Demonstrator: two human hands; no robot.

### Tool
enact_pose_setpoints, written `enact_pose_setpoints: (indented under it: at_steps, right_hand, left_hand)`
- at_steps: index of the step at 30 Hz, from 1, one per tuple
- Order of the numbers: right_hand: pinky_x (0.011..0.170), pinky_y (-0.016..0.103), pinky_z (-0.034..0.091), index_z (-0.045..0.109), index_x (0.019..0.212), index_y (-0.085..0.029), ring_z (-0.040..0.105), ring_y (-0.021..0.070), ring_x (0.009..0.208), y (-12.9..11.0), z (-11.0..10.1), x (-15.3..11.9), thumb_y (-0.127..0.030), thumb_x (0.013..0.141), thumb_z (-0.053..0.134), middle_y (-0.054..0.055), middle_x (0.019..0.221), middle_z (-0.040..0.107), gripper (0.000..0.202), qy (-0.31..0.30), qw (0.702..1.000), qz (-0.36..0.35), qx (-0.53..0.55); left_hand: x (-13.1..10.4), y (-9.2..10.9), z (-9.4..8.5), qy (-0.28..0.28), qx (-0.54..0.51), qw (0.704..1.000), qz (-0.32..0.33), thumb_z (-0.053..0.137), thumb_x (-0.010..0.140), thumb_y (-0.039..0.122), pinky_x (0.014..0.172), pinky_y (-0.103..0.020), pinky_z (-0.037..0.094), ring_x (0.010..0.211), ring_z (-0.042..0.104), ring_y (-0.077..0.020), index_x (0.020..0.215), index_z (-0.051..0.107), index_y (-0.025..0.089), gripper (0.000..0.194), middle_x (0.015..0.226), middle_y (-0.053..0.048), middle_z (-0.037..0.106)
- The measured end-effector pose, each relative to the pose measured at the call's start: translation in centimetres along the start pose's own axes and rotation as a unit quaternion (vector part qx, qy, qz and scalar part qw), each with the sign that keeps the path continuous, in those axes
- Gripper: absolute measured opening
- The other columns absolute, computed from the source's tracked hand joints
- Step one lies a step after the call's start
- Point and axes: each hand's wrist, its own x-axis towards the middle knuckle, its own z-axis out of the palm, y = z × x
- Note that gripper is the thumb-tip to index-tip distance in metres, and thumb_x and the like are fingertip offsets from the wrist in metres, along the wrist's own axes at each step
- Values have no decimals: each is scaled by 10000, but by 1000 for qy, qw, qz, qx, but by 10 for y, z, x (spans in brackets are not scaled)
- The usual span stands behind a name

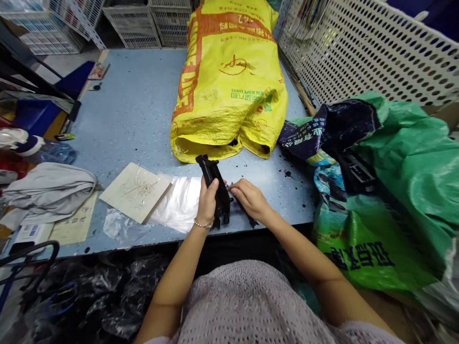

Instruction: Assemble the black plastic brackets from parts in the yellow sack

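Note:
My left hand (208, 203) is wrapped round a long black plastic part (221, 193), tilted at the table's near edge. Close on its right side, my right hand (251, 198) is closed in a pinch. A small, thin piece shows at the fingertips, too small to name. Under this hand a slim dark strip (247, 212) points down toward the table edge; whether the hand holds it I cannot tell. Beside my left hand lie a clear plastic bag (182, 200) and a pale square board (131, 191) with many tiny bits on top.
A large yellow woven sack (229, 95) lies open-mouthed on the blue table (132, 110). At the right, a green sack (401, 191) sits by a black plastic part (358, 172). A grey cloth (50, 191) lies left. A white perforated panel (373, 48) stands at the back right.

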Motion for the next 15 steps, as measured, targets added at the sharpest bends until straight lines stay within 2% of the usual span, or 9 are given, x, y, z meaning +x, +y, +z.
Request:
enact_pose_setpoints:
  at_steps: [3, 6, 8, 10, 11, 15]
  right_hand:
    - [866, 366, 446, 570, 1116, -201, 560, 248, 983, 4, -3, 23, -479, 1017, 334, 120, 1043, 603, 378, 27, 994, -13, -106]
    - [773, 346, 425, 595, 960, -193, 561, 261, 924, 11, -1, 48, -550, 1001, 313, 124, 943, 627, 456, -13, 984, -23, -178]
    - [682, 308, 391, 587, 889, -202, 571, 224, 803, 8, 2, 50, -537, 1016, 278, 88, 840, 634, 473, -39, 984, 9, -176]
    - [626, 285, 355, 574, 856, -211, 557, 185, 696, 0, 5, 37, -499, 1036, 236, 50, 772, 630, 480, -58, 986, 37, -153]
    - [612, 280, 345, 571, 851, -212, 551, 175, 672, -5, 6, 25, -497, 1037, 237, 40, 761, 631, 477, -72, 987, 29, -143]
    - [614, 291, 343, 583, 852, -176, 565, 188, 713, -17, 18, -26, -507, 1024, 294, 78, 792, 649, 471, -101, 978, -85, -162]
  left_hand:
    - [-18, 9, -1, -25, 59, 998, -13, 584, 887, 504, 781, -327, 548, 927, 662, -215, 1211, 556, 255, 410, 1035, -61, 673]
    - [-28, 10, -3, -37, 79, 996, -23, 528, 909, 533, 733, -323, 541, 884, 660, -219, 1253, 544, 263, 438, 972, -58, 669]
    - [-28, 10, -4, -23, 83, 996, -18, 503, 919, 543, 693, -308, 532, 834, 655, -206, 1245, 543, 255, 438, 928, -50, 662]
    - [-26, 10, -5, 5, 92, 996, 3, 509, 916, 544, 668, -287, 522, 788, 644, -183, 1205, 554, 245, 418, 905, -41, 655]
    - [-24, 10, -6, 19, 96, 995, 15, 511, 916, 543, 661, -276, 518, 767, 638, -171, 1181, 558, 238, 406, 891, -36, 653]
    - [-19, 12, -10, 21, 89, 996, 15, 454, 933, 569, 622, -256, 506, 668, 619, -140, 1086, 547, 216, 396, 808, -15, 648]
